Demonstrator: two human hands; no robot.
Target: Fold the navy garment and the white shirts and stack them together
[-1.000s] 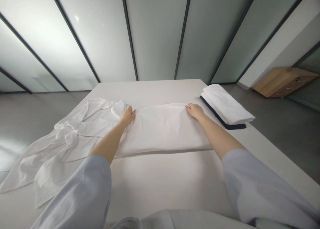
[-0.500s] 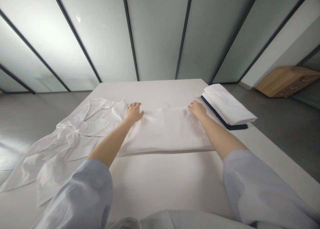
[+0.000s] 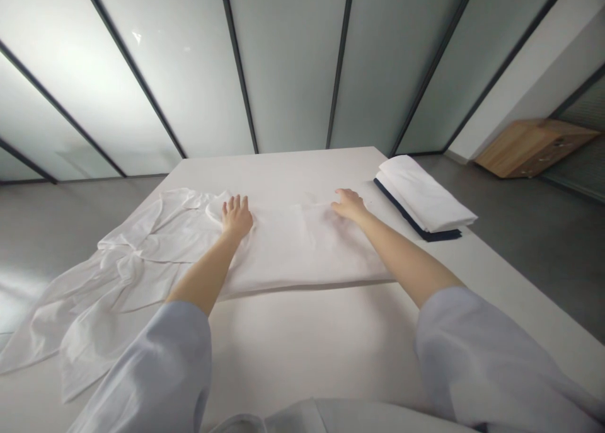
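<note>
A white cloth (image 3: 302,250), folded into a flat rectangle, lies across the middle of the table. Its near edge runs straight, and a few soft creases show on top. My left hand (image 3: 237,217) rests palm down at its far left corner, fingers spread, where it meets a rumpled white garment (image 3: 165,237). I cannot tell whether the two are one piece. Over the far edge of the folded cloth, toward the right, is my right hand (image 3: 350,205), with fingers loosely bent and the thumb apart. Nothing shows gripped in either hand.
At the table's right edge lies a stack of folded white cloth (image 3: 420,193) over a dark navy cloth (image 3: 442,236). The white table (image 3: 312,338) reaches toward a frosted glass partition (image 3: 288,67). A wooden cabinet (image 3: 534,149) stands on the floor at right.
My right hand has slid left along the cloth's far edge. My left hand has shifted slightly left, its fingers now more spread and pointing away. The whole view has moved a little.
</note>
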